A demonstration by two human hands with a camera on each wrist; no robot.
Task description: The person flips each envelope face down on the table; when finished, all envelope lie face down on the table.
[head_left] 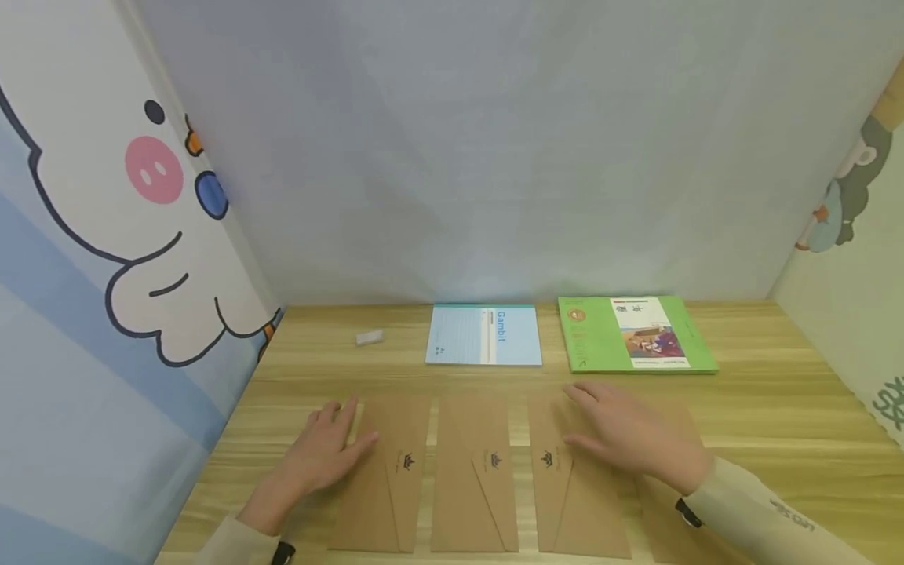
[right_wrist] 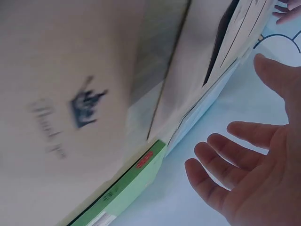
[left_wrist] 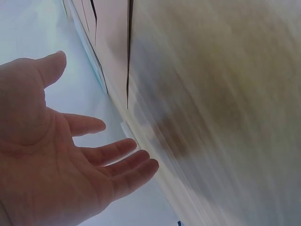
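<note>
Envelopes lie side by side; with my left hand and right hand relaxed, holding nothing, a brushing sleeve could skew one.

Wood-grain table w/ 4 brown envelopes lying flat, side by side, up front. Behind them, L to R: 1 sm. white block, 1 lt. blue notepad, 1 green book, well apart.
</note>
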